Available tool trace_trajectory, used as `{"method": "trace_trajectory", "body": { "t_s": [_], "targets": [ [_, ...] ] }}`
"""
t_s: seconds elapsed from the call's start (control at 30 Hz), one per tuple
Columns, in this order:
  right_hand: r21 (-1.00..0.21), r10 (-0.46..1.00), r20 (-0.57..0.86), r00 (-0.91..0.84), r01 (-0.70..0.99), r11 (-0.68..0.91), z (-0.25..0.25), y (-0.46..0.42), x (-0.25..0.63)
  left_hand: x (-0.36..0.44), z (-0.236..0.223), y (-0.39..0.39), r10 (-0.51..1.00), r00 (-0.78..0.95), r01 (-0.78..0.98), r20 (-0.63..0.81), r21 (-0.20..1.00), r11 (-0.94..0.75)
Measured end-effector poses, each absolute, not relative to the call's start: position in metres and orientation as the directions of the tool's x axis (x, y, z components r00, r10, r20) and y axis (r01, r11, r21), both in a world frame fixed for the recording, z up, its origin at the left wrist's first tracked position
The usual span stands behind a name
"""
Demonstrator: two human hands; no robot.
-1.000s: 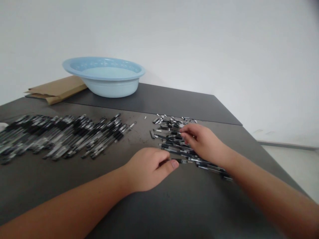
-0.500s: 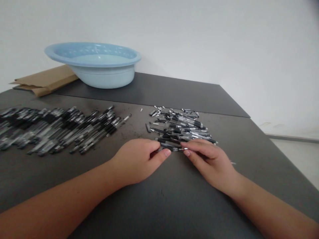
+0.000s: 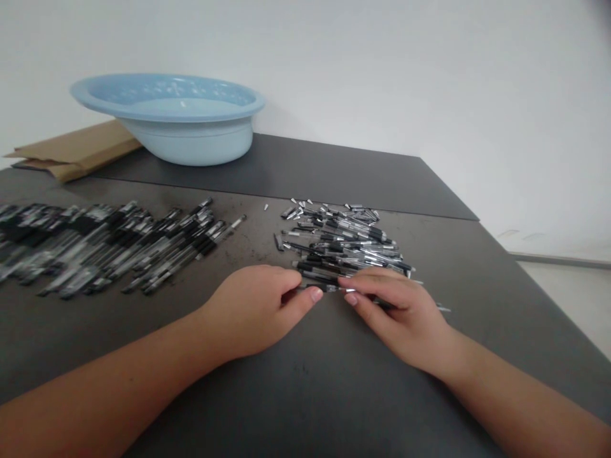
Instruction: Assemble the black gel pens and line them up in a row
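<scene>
My left hand [image 3: 260, 308] is closed around a gel pen [image 3: 329, 288] with a black grip, its front end pointing right. Thumb and fingertips of my right hand [image 3: 398, 312] pinch a small silver pen tip [image 3: 351, 291] at that end. A thin stretch of refill seems to show between the pen and the tip. Just beyond both hands lies a pile of pens [image 3: 356, 245] with clear barrels and black grips, partly hidden by my right hand. Loose silver tips and dark caps [image 3: 289, 212] are scattered at the pile's far side.
Many more pens [image 3: 109, 245] lie slanted in a wide, blurred heap on the left. At the back stands a light blue basin [image 3: 200, 143], beside a brown paper bag [image 3: 81, 146]. A dark board [image 3: 334, 168] lies along the grey table's [image 3: 305, 394] rear, against a white wall.
My view has shifted slightly, so the basin and pens appear a little farther left and higher. Both hands keep their grips on the pen and its tip.
</scene>
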State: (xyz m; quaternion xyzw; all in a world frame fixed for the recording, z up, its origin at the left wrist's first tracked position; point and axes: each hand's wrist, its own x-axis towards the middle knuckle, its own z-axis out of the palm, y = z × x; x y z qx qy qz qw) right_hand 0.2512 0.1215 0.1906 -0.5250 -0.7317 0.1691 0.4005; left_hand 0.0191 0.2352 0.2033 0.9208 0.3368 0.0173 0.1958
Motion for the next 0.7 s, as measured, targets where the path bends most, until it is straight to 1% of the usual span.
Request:
{"method": "trace_trajectory", "body": {
  "t_s": [0.2, 0.3, 0.4, 0.57, 0.7],
  "targets": [
    [-0.658, 0.896, 0.424, -0.131, 0.635, 0.405, 0.191, 0.12, 0.254, 0.018, 0.203, 0.236, 0.63, 0.771, 0.615, -0.099, 0.374, -0.694],
    [-0.614, 0.88, 0.44, -0.177, 0.655, 0.439, 0.191, 0.119, 0.253, 0.019, 0.203, 0.234, 0.62, 0.779, 0.608, -0.092, 0.356, -0.71],
    [-0.571, 0.875, 0.422, -0.238, 0.679, 0.461, 0.191, 0.12, 0.249, 0.019, 0.2, 0.231, 0.6, 0.798, 0.586, -0.066, 0.323, -0.744],
    [-0.573, 0.905, 0.352, -0.238, 0.71, 0.41, 0.189, 0.122, 0.244, 0.021, 0.197, 0.229, 0.571, 0.821, 0.553, -0.026, 0.286, -0.782],
    [-0.522, 0.918, 0.348, -0.191, 0.774, 0.359, 0.189, 0.119, 0.245, 0.021, 0.197, 0.229, 0.586, 0.81, 0.569, -0.03, 0.283, -0.772]
  ]
}}
